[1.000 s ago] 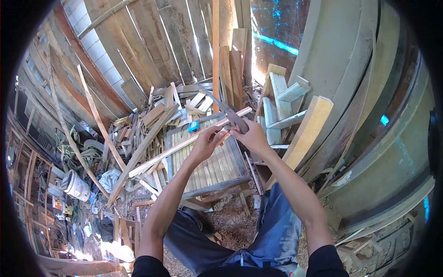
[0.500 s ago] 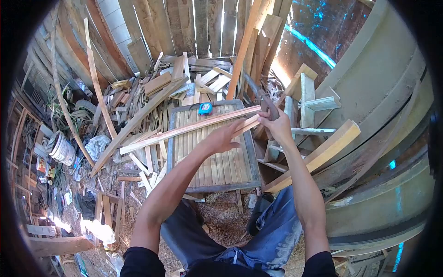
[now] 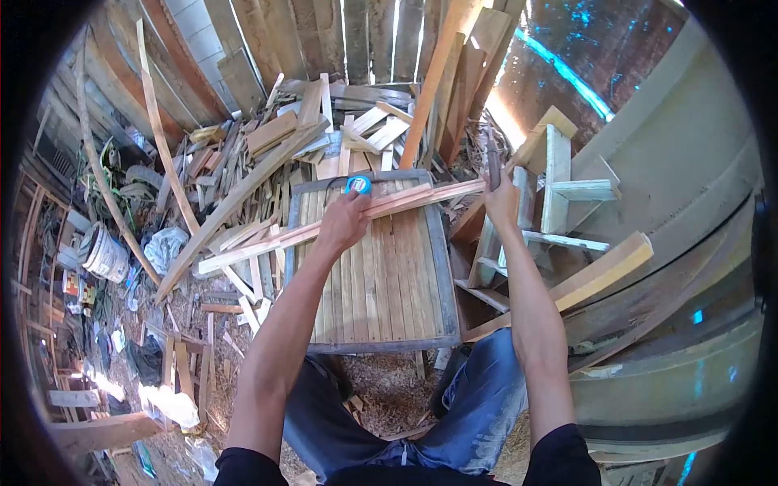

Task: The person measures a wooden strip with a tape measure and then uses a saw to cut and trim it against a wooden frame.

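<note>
A slatted wooden panel (image 3: 374, 283) with a dark frame lies flat in front of me. Across it runs a long pale wooden strip (image 3: 259, 248), with a shorter strip (image 3: 405, 197) along its right part. My left hand (image 3: 344, 222) is closed on the shorter strip, just below a blue tape measure (image 3: 358, 185) at the panel's far edge. My right hand (image 3: 502, 199) is wrapped round a dark, narrow tool (image 3: 493, 158) that points away from me, beside the strips' right end. Its exact kind is unclear.
Scrap wood (image 3: 275, 134) is heaped beyond the panel. A pale wooden frame (image 3: 556, 182) and a thick beam (image 3: 604, 271) stand at the right, near my right forearm. A white bucket (image 3: 105, 257) sits far left. Wood shavings cover the floor (image 3: 389, 374).
My left hand has moved left and closed on the shorter strip, which now lies against the long one. My right hand has moved slightly right and up with the dark tool, now more upright.
</note>
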{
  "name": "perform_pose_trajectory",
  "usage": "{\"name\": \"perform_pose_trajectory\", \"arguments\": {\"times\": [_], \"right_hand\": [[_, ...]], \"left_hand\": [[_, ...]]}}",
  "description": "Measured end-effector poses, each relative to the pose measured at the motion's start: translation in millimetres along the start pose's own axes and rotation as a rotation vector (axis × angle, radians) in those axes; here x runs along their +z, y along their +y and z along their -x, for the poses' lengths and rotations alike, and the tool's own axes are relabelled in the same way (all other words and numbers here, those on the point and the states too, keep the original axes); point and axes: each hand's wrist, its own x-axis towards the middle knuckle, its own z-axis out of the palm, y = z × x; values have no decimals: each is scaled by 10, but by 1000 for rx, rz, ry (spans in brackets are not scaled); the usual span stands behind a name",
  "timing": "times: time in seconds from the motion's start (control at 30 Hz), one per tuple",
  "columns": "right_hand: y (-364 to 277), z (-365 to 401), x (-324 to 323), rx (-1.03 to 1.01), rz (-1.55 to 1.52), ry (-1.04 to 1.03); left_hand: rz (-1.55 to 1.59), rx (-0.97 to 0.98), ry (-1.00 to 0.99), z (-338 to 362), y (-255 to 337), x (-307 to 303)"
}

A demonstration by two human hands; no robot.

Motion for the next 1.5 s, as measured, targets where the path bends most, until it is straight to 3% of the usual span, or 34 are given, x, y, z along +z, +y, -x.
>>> {"name": "perform_pose_trajectory", "arguments": {"times": [0.13,0.2,0.33,0.4,0.47,0.57,0.77,0.93,1.13,1.2,1.5], "right_hand": [[199,-29,89,-13,197,-69],[240,-46,166,71,263,-10],[298,-64,249,95,250,-31],[274,-56,269,121,146,-49],[245,-46,270,185,152,-111],[51,131,126,46,133,-114],[183,524,-208,153,122,-245],[-45,891,-743,306,85,-337],[146,1266,-900,225,12,-299],[167,1235,-927,248,-92,-398],[199,986,-803,266,-74,-413]], "left_hand": [[-120,42,27,-37,-25,185],[-177,6,-30,-73,-14,194],[-163,-99,-119,-78,-71,250],[-116,-78,-69,-38,-127,171],[-125,-138,-208,22,-166,81],[-200,-174,-354,242,-153,-128],[-20,-27,-306,608,-71,-296],[34,38,-349,513,404,-157],[169,270,-377,311,753,259],[102,294,-377,295,873,327],[88,247,-389,298,945,203]]}}
